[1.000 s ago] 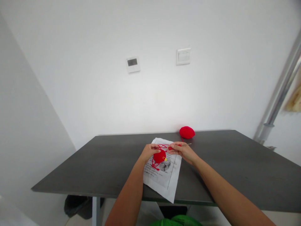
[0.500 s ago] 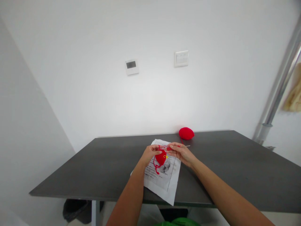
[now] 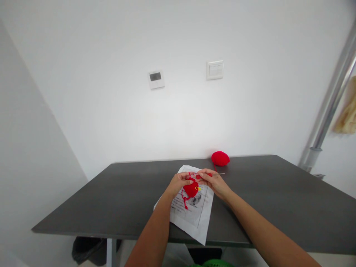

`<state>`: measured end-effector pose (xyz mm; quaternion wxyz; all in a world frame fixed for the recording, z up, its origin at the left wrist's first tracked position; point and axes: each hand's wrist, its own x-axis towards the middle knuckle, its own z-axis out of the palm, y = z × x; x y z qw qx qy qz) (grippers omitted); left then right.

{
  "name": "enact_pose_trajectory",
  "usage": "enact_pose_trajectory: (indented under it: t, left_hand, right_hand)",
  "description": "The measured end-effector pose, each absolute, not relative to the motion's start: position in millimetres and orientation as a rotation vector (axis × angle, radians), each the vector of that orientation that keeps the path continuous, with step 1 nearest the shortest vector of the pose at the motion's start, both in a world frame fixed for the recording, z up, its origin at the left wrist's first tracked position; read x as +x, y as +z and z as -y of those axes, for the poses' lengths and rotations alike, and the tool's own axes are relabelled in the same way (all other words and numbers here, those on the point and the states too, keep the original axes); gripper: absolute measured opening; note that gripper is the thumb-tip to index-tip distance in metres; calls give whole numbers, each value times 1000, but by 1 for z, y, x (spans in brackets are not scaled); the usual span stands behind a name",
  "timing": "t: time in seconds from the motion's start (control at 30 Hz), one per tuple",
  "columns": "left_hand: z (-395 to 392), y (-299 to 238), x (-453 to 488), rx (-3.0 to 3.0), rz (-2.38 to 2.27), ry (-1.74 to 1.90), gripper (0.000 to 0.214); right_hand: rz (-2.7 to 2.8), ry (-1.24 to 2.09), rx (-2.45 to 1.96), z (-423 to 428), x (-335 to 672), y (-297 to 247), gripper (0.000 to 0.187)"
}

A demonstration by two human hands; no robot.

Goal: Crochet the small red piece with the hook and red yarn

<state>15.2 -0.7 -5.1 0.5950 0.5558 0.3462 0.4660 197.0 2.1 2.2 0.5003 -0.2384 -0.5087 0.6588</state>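
Note:
My left hand (image 3: 180, 182) pinches a small round red crochet piece (image 3: 191, 189) by its upper edge. A yellow stitch marker (image 3: 197, 188) is clipped on the piece's right side, and a red yarn tail hangs below it. Just to the right, my right hand (image 3: 210, 180) is closed around a crochet hook (image 3: 218, 174) with a red handle; its thin metal shaft points right. Yarn runs between the fingers of both hands. At the table's back edge lies a red ball of yarn (image 3: 220, 158), a strand leading from it toward my right hand.
Under my hands a printed paper sheet (image 3: 191, 226) lies on the dark grey table (image 3: 111, 200), its corner over the front edge. A white wall with a switch (image 3: 214, 70) and a thermostat (image 3: 156, 79) stands behind. A black-lined bin (image 3: 86, 247) is below left.
The crochet piece has turned slightly and now shows a rounder face, with the marker a little lower and farther right. Both hands keep their grips nearly in place.

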Motion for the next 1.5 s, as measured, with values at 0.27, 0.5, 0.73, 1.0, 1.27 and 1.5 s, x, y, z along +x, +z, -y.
enact_pose_trajectory:
  t: [0.27, 0.5, 0.73, 1.0, 1.27, 1.5]
  left_hand:
    - [-1, -7, 13, 1265, -802, 1126, 56]
    - [-9, -14, 18, 1302, -986, 1206, 59]
    - [-7, -14, 26, 1596, -1226, 1326, 47]
    - [-7, -14, 34, 1511, -1266, 1510, 33]
    - [-5, -14, 35, 1013, -863, 1327, 51]
    - [6, -2, 26, 1069, -692, 1095, 39]
  right_hand:
    - [1764, 984, -655, -3, 198, -1, 19]
    - [1972, 722, -613, 3, 194, -3, 22]
    - [2082, 508, -648, 4, 194, -8, 19]
    - [2166, 195, -592, 10, 184, -8, 18]
    - [2168, 132, -587, 18, 183, -3, 21]
    - [2117, 348, -509, 16, 189, 1, 19]
